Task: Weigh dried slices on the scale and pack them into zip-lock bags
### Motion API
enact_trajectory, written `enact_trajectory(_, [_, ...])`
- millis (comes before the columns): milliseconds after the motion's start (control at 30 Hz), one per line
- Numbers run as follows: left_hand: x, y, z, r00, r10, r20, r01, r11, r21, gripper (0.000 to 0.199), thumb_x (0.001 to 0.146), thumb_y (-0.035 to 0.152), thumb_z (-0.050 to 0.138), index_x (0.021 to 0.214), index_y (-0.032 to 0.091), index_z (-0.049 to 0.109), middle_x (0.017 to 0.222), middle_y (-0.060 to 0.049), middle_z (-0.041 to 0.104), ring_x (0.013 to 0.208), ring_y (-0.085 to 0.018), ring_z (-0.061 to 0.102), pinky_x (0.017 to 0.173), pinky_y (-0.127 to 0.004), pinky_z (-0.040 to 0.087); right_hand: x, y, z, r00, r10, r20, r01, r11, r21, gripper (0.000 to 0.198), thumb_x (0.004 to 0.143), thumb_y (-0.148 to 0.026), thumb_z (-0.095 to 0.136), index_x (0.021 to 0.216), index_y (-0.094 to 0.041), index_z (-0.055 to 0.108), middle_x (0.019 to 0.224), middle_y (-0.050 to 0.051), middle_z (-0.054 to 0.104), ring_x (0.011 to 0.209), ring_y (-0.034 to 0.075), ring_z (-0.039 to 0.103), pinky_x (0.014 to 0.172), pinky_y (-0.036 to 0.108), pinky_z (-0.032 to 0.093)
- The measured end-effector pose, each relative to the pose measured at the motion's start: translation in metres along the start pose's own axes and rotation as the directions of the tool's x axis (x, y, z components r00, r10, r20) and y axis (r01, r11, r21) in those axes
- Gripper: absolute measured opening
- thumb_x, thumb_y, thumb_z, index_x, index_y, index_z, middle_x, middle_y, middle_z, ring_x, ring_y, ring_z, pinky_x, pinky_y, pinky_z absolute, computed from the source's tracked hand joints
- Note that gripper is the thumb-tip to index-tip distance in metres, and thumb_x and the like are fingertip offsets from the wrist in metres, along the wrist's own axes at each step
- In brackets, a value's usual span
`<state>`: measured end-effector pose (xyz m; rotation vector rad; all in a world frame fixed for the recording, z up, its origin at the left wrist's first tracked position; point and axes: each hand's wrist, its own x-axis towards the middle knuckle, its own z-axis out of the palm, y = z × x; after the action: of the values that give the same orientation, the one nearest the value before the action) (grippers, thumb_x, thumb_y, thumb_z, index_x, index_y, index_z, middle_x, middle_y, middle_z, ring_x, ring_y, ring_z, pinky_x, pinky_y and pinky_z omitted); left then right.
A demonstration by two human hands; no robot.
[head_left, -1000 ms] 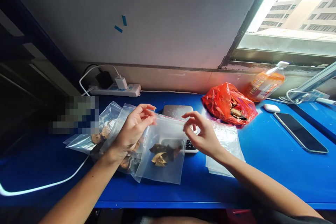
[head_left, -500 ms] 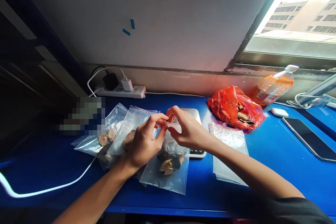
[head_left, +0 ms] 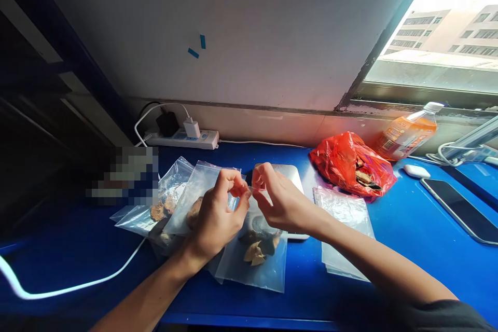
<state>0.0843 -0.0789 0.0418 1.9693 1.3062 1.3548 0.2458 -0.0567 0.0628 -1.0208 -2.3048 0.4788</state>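
Note:
A clear zip bag (head_left: 268, 276) hangs down toward me from my fingers, with pale and brown dried pieces (head_left: 254, 253) inside. My left hand (head_left: 223, 210) pinches its top edge, thumb against fingers. Close beside it, my right hand (head_left: 280, 202) is also closed in a pinch on that edge. Behind the right hand, a flat silver-topped scale (head_left: 292, 174) is partly covered. To the left, other clear zip bags (head_left: 182, 168) with brown dried chunks (head_left: 157, 212) overlap each other, partly hidden by my left hand and forearm.
Right of the scale lies a stack of clear bags (head_left: 344, 218). Behind it is a red plastic bag (head_left: 334, 158) of dried pieces, near an orange-labelled bottle (head_left: 412, 135). A phone (head_left: 462, 210) and white earphone case (head_left: 416, 171) lie right. A power strip (head_left: 210, 140) runs along the wall.
The whole view has shifted slightly, so everything appears a little further right and lower. Both hands are still pinched at the zip bag's top edge, with the fingers slightly changed in position.

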Motion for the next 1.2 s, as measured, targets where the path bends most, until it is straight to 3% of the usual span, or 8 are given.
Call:
enact_trajectory(167, [0.002,0.003,-0.003,0.998,0.050,-0.042,-0.050,0.999,0.005,0.022,0.083,0.015,0.057,0.087,0.024,0.038,0.079,0.003,0.058,0.070,-0.011,0.058,0.068,-0.027,0.049,-0.012,0.005,-0.005,0.998,0.026,-0.056,-0.029,0.998,-0.057,0.020,0.081,-0.009,0.044,0.092,-0.023,0.033,0.087,0.006,0.060,0.076,0.018,0.054,0.069,0.032,0.042])
enact_trajectory(400, [0.001,0.009,-0.004,0.998,0.033,-0.047,-0.040,0.988,-0.152,0.022,0.083,0.019,0.059,0.085,0.024,0.037,0.078,0.003,0.056,0.074,-0.013,0.059,0.075,-0.030,0.051,-0.034,0.009,-0.016,0.984,0.095,-0.148,-0.099,0.995,-0.024,0.016,0.083,-0.012,0.045,0.092,-0.023,0.036,0.090,0.006,0.059,0.081,0.019,0.056,0.074,0.037,0.045])
enact_trajectory(567, [-0.003,0.011,-0.007,0.998,0.041,-0.043,-0.049,0.977,-0.208,0.019,0.083,0.020,0.059,0.086,0.025,0.041,0.080,0.002,0.058,0.076,-0.013,0.059,0.077,-0.032,0.051,-0.052,0.013,-0.025,0.963,0.176,-0.207,-0.183,0.983,-0.015,0.013,0.084,-0.017,0.048,0.090,-0.022,0.039,0.089,0.005,0.057,0.082,0.020,0.055,0.076,0.038,0.045])
enact_trajectory(867, [-0.003,0.021,-0.007,0.997,0.081,-0.018,-0.082,0.929,-0.361,0.027,0.079,0.017,0.063,0.075,0.023,0.036,0.078,0.002,0.059,0.074,-0.013,0.058,0.075,-0.031,0.051,-0.087,0.021,-0.031,0.916,0.186,-0.356,-0.198,0.980,0.002,0.011,0.084,-0.020,0.050,0.089,-0.022,0.040,0.085,0.004,0.054,0.078,0.017,0.051,0.073,0.035,0.045])
enact_trajectory(967, [0.006,0.019,-0.023,0.986,0.121,-0.115,-0.157,0.902,-0.403,0.032,0.076,0.013,0.064,0.073,0.023,0.034,0.076,0.004,0.061,0.072,-0.011,0.058,0.072,-0.028,0.051,-0.101,0.038,-0.039,0.837,0.245,-0.489,-0.218,0.969,0.113,0.014,0.081,-0.024,0.054,0.084,-0.023,0.040,0.080,0.002,0.053,0.073,0.015,0.051,0.069,0.033,0.045])
enact_trajectory(1067, [0.021,0.011,-0.043,0.937,0.146,-0.317,-0.283,0.847,-0.449,0.031,0.070,0.005,0.066,0.081,0.022,0.043,0.074,0.005,0.061,0.071,-0.010,0.058,0.072,-0.024,0.050,-0.114,0.068,-0.061,0.652,0.396,-0.646,-0.190,0.911,0.367,0.021,0.075,-0.030,0.060,0.081,-0.024,0.041,0.073,-0.002,0.052,0.062,0.013,0.049,0.058,0.027,0.042])
enact_trajectory(1133, [0.030,0.005,-0.051,0.938,0.096,-0.334,-0.253,0.848,-0.465,0.029,0.069,0.005,0.067,0.085,0.021,0.049,0.074,0.005,0.059,0.067,-0.009,0.058,0.064,-0.022,0.050,-0.120,0.094,-0.083,0.532,0.444,-0.721,-0.172,0.890,0.422,0.021,0.069,-0.028,0.063,0.080,-0.023,0.047,0.071,-0.002,0.054,0.059,0.011,0.049,0.056,0.025,0.041])
enact_trajectory(1200, [0.037,-0.002,-0.053,0.940,0.006,-0.340,-0.155,0.897,-0.414,0.020,0.072,0.009,0.066,0.086,0.019,0.055,0.073,0.005,0.058,0.062,-0.009,0.057,0.052,-0.019,0.046,-0.125,0.122,-0.103,0.454,0.432,-0.779,-0.228,0.902,0.368,0.016,0.064,-0.025,0.062,0.078,-0.021,0.055,0.071,0.000,0.058,0.060,0.012,0.051,0.056,0.025,0.041])
